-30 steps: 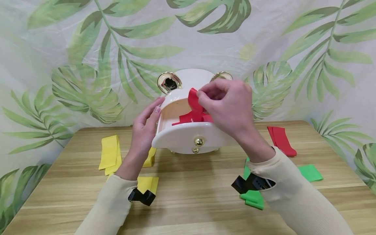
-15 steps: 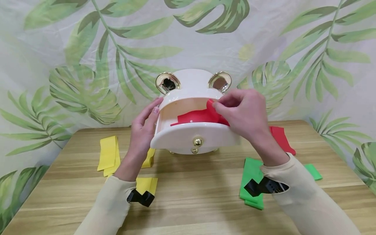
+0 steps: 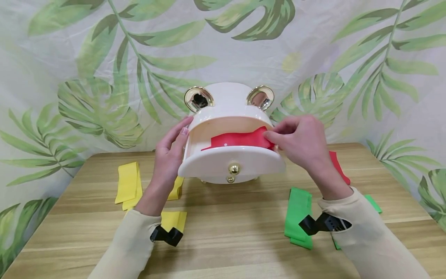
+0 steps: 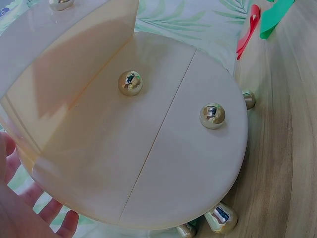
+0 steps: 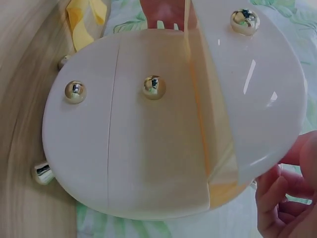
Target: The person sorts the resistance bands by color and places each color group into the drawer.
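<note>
A white rounded mini cabinet [image 3: 230, 97] with gold ear-like rings stands at the table's far side. Its top drawer [image 3: 205, 164] is pulled out and tilts toward me. In it lies a flat red cloth strip [image 3: 237, 140], stretched along the drawer behind the front panel. My right hand [image 3: 302, 142] pinches the strip's right end between thumb and index finger at the drawer's right side. My left hand [image 3: 170, 149] rests against the left side of the cabinet and drawer, fingers extended. The left wrist view shows those fingers [image 4: 49, 210] spread beside the cabinet's edge.
Folded yellow strips [image 3: 128, 182] lie on the wooden table [image 3: 230, 232] at left. Green strips [image 3: 298, 217] lie at right, with another red strip [image 3: 338, 166] partly behind my right forearm. A leaf-patterned cloth [image 3: 174, 38] hangs behind the cabinet.
My right hand has moved right and down, drawing the red strip's raised end toward the drawer's right side, so the strip lies flatter. My left hand has stayed in place.
</note>
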### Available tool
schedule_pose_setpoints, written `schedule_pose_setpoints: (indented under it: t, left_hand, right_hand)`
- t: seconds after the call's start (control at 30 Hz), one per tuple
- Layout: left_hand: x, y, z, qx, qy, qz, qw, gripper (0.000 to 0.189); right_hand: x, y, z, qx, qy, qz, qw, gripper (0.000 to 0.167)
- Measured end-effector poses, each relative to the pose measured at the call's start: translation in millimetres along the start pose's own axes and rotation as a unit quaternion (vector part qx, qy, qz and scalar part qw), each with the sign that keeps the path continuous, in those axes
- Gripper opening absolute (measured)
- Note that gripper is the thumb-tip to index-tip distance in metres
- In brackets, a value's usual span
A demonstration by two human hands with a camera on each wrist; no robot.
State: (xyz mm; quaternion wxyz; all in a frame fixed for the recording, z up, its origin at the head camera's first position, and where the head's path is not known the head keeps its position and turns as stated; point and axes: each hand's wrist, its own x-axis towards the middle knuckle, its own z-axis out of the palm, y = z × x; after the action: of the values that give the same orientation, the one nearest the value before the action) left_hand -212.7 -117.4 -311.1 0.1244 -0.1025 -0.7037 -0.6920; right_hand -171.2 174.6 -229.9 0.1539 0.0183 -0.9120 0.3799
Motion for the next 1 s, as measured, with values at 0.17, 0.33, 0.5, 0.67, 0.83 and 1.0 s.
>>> schedule_pose_setpoints:
  t: [0.17,0.33,0.5,0.67,0.83,1.0]
  left_hand:
    - [-0.7,-0.1,-1.0,0.000,0.000,-0.005,1.0000,0.040]
    - [-1.0,-0.1,-1.4,0.001,-0.002,-0.004,1.0000,0.040]
    - [-1.2,-0.6,-1.5,0.002,-0.003,-0.003,1.0000,0.040]
    - [-0.7,-1.1,-0.9,0.003,-0.005,0.003,1.0000,0.039]
    - [0.5,-0.7,-0.7,0.003,-0.004,0.006,1.0000,0.040]
    - [0.9,-0.9,0.0,0.001,-0.003,0.005,1.0000,0.040]
  right_hand:
    - [0.1,7,-4,0.036,-0.002,0.015,0.9992,0.026]
    - [0.5,16,-12,0.058,0.021,0.012,0.9980,0.029]
    - [1.1,32,-23,0.095,0.039,0.018,0.9946,0.031]
    - [2.2,54,-39,0.130,0.046,-0.013,0.9903,0.019]
    - [-0.8,78,-52,0.125,0.066,-0.048,0.9888,0.016]
    - [-6.5,105,-63,0.100,0.067,-0.033,0.9922,0.017]
